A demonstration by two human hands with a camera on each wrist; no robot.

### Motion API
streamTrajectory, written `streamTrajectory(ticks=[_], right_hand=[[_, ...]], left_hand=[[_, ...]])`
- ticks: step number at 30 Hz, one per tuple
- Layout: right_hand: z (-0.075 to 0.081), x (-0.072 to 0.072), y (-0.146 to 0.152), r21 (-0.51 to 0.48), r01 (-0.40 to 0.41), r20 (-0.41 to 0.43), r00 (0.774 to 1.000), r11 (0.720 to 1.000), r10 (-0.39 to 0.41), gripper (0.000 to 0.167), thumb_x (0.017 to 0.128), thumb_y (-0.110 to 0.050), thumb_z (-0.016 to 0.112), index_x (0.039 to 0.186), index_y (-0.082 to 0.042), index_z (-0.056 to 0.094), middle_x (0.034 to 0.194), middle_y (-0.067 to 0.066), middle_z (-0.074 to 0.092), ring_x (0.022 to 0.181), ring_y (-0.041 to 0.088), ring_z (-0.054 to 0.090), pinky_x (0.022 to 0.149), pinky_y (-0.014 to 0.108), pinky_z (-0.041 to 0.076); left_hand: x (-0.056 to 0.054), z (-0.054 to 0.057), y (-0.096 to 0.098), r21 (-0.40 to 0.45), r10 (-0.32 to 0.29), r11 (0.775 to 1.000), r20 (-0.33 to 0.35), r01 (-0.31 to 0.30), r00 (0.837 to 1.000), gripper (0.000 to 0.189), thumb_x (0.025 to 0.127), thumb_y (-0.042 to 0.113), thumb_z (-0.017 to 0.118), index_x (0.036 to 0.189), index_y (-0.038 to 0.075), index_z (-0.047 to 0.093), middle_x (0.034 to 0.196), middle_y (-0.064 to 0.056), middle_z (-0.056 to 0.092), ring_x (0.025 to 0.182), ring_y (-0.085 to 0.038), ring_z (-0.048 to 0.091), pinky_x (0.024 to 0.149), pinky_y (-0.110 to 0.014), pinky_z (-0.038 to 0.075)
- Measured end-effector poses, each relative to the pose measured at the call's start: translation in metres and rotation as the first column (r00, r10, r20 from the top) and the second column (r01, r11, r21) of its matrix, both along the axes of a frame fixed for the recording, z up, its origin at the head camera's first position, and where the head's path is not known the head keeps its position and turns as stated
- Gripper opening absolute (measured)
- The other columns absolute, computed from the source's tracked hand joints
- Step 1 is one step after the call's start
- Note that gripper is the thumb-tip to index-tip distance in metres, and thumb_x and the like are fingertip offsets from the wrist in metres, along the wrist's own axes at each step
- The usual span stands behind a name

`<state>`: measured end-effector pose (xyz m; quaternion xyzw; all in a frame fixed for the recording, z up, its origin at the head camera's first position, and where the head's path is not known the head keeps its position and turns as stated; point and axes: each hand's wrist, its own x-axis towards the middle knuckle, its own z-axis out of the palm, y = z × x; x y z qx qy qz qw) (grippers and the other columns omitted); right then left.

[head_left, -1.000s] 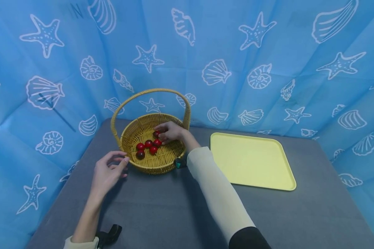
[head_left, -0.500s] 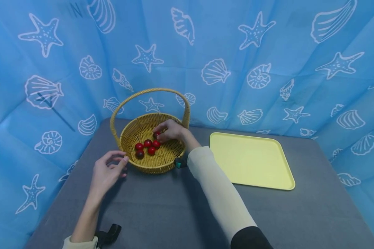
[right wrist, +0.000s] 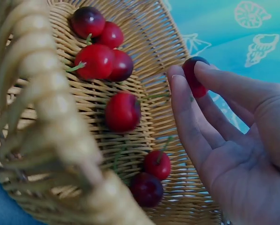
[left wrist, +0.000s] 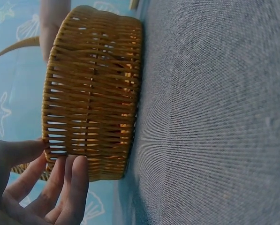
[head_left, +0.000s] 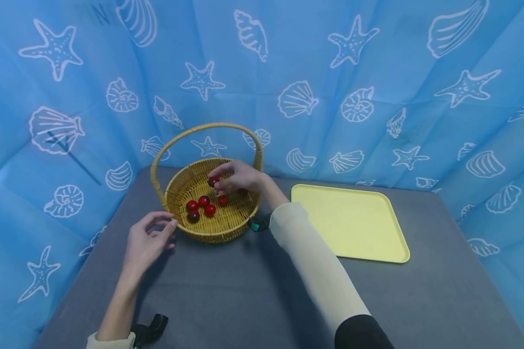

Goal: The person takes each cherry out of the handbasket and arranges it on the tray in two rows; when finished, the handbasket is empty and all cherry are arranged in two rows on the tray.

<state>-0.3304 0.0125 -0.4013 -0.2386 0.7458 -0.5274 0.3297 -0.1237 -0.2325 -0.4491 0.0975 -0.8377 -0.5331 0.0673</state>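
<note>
Since half a second ago my right hand [head_left: 240, 177] has shifted up and a little to the left, taking with it a glossy, round, dark-red cherry [head_left: 214, 182] and leaving a brighter one in plainer view beneath. That hand is clamped on the dark cherry, thumb and fingertips pinching it, and the fruit hangs over the inside of a round, golden-yellow wicker basket [head_left: 216, 238], apart from the rest. Seven other red and dark-red cherries [right wrist: 122, 111], some with green stems, lie on the woven floor: four bunched together, one alone and two side by side. My left hand [head_left: 146, 240] pinches the basket's near left rim, thumb on the edge and fingers against the outer wall. The tall, arched wicker handle [head_left: 209, 125] stands upright over the basket, which sits on the far left of the grey, cloth-covered bench [head_left: 227, 295]. To its right, well apart from my left hand, lies a flat, pale-yellow rectangular tray [head_left: 353, 223]. Beyond hangs a blue curtain [head_left: 262, 104] printed with white shells and starfish.
</note>
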Motion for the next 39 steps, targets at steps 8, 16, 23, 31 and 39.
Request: streamTrajectory(ticks=[8, 16, 23, 31, 39], right_hand=[[0.008, 0.000, 0.010, -0.026, -0.066, -0.015, 0.998, 0.997, 0.066, 0.043, 0.106, -0.005, 0.068, 0.149, -0.001, 0.062, 0.150, 0.015, 0.061, 0.128, 0.047, 0.070, 0.106, 0.050, 0.065], [0.028, 0.006, 0.026, -0.026, -0.147, -0.082, 0.986, 0.989, 0.145, 0.043, 0.107, -0.008, 0.068, 0.149, -0.003, 0.062, 0.138, 0.017, 0.071, 0.112, 0.026, 0.080, 0.111, 0.054, 0.061], [0.047, 0.013, 0.049, -0.098, -0.174, -0.093, 0.982, 0.980, 0.165, 0.042, 0.105, -0.002, 0.069, 0.147, -0.004, 0.064, 0.144, 0.017, 0.067, 0.115, 0.037, 0.077, 0.108, 0.045, 0.065], [0.063, 0.018, 0.087, -0.110, -0.174, -0.187, 0.971, 0.979, 0.152, 0.042, 0.102, -0.001, 0.069, 0.144, -0.001, 0.066, 0.143, 0.019, 0.070, 0.114, 0.040, 0.079, 0.104, 0.046, 0.067], [0.073, 0.024, 0.130, -0.157, -0.049, -0.193, 0.981, 0.986, 0.018, 0.043, 0.097, 0.000, 0.078, 0.139, -0.001, 0.069, 0.136, 0.016, 0.074, 0.106, 0.025, 0.083, 0.104, 0.042, 0.067]], left_hand=[[0.000, -0.001, -0.002, 0.000, 0.016, 1.000, 0.032, -0.016, 0.999, 0.040, 0.107, 0.032, 0.071, 0.140, 0.008, 0.065, 0.128, -0.021, 0.070, 0.083, -0.009, 0.075, 0.070, -0.029, 0.071], [0.001, -0.001, -0.001, -0.001, 0.012, 1.000, 0.025, -0.012, 1.000, 0.040, 0.107, 0.030, 0.071, 0.139, 0.007, 0.066, 0.127, -0.022, 0.071, 0.083, -0.010, 0.076, 0.069, -0.027, 0.070], [0.003, -0.001, -0.001, 0.004, -0.006, 1.000, -0.009, 0.006, 1.000, 0.040, 0.108, 0.031, 0.070, 0.138, 0.005, 0.066, 0.124, -0.023, 0.070, 0.081, -0.010, 0.076, 0.069, -0.027, 0.070], [0.003, 0.000, 0.000, 0.000, -0.008, 1.000, -0.021, 0.008, 1.000, 0.039, 0.108, 0.030, 0.070, 0.137, 0.005, 0.067, 0.124, -0.024, 0.069, 0.081, -0.010, 0.076, 0.068, -0.026, 0.069], [0.002, 0.002, 0.000, -0.005, -0.011, 1.000, -0.011, 0.011, 1.000, 0.039, 0.108, 0.030, 0.070, 0.138, 0.005, 0.066, 0.126, -0.024, 0.069, 0.083, -0.011, 0.076, 0.068, -0.025, 0.069]])
